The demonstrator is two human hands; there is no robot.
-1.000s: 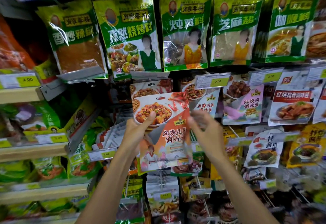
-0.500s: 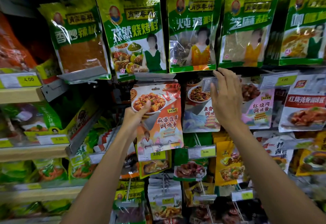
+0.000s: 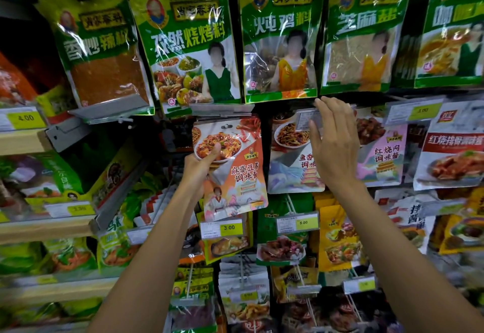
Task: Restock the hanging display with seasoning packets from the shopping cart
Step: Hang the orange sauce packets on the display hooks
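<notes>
Left hand clamped on an orange packet, thumb pressed over the printed dish, fingers behind. Packet held upright against the display, hang hole near the top, just below a grey label holder. Right hand raised beside it, fingers spread and apart, gripping nothing, fingertips at a tilted price tag above the neighbouring packet. Whether touching that tag, cannot tell. Above, a row of large green bags hanging side by side. Below the orange packet, a yellow 3.00 tag and more packets on pegs. Wooden shelves off to the left with more bags. Cart out of view.
</notes>
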